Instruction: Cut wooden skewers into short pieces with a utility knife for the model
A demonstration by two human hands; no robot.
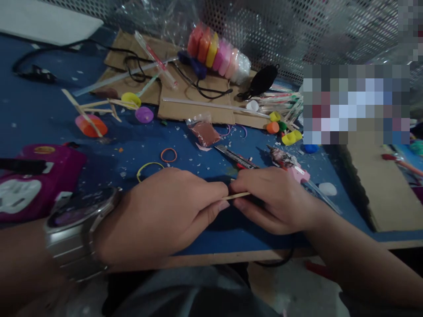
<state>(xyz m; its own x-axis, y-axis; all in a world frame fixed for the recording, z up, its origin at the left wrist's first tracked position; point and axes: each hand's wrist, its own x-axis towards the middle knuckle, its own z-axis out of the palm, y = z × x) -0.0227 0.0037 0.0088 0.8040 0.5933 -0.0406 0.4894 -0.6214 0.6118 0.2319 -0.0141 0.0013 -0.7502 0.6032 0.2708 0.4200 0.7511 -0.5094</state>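
Both hands meet near the front edge of a blue table (39,114) and pinch one thin wooden stick (236,196) between them. My left hand (161,213), with a metal watch on its wrist, closes thumb and fingers on the stick's left end. My right hand (274,200) is curled around the right end, which is hidden under its fingers. A utility knife (236,157) lies just beyond the hands. A pink-handled tool (297,171) lies past the right knuckles.
Orange (168,155) and yellow (148,169) rubber bands lie ahead of my left hand. A magenta box (36,176) sits at left. Farther back are cardboard sheets (194,108), bottle caps (144,114), a row of coloured clay tubs (214,55), black cables and a pile of sticks (284,105).
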